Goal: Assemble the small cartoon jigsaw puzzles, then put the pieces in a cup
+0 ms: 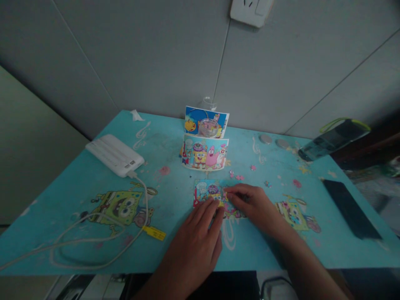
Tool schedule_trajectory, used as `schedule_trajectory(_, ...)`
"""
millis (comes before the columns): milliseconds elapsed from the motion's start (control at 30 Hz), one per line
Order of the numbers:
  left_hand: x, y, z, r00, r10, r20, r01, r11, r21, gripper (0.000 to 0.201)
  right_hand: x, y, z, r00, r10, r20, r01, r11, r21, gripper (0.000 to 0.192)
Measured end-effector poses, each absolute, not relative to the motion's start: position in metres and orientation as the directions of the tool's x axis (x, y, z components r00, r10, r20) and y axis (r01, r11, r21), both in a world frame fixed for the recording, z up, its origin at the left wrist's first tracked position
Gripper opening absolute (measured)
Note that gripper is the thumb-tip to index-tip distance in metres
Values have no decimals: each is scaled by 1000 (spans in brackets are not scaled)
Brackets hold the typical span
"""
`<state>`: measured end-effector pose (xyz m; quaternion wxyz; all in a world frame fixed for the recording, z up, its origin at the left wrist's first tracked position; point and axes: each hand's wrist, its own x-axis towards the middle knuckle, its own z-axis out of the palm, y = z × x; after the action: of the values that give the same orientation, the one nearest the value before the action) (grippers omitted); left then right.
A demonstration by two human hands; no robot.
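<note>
Grey wall panels w/ a socket (pixel 251 11) are backing a turquoise cartoon-print surface (pixel 175 233). Going left to right: white power bank (pixel 115 155) w/ its cable (pixel 93 233) looping along the front edge; left hand (pixel 200 225) lying flat, fingers together, pressing the small puzzle (pixel 210 196) at surface centre; right hand (pixel 250 202) pinching a piece at the puzzle's upper right. Best approach, imo: keep the left hand pinning, seat the piece straight down. Reference pics (pixel 204 154) are standing just behind; loose pieces (pixel 239 177) are lying nearby; black phone (pixel 350 208) is sitting far right, nothing blocking.
</note>
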<state>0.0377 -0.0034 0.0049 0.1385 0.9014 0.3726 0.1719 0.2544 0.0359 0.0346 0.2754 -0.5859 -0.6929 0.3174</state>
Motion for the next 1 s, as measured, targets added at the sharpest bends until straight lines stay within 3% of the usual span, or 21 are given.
schedule_trajectory(333,37,-4,4,662,714,226,611,-689,389,50,256,34,35,-93,995,36,696,91,-712,24)
schedule_trajectory(733,38,-4,3,661,719,214,626,-686,372,51,257,31,39,-52,996,-79,597,-32,-801,15)
schedule_trajectory(1000,38,-4,2,663,717,213,619,-686,383,54,251,29,40,-16,998,-54,608,-33,-793,12)
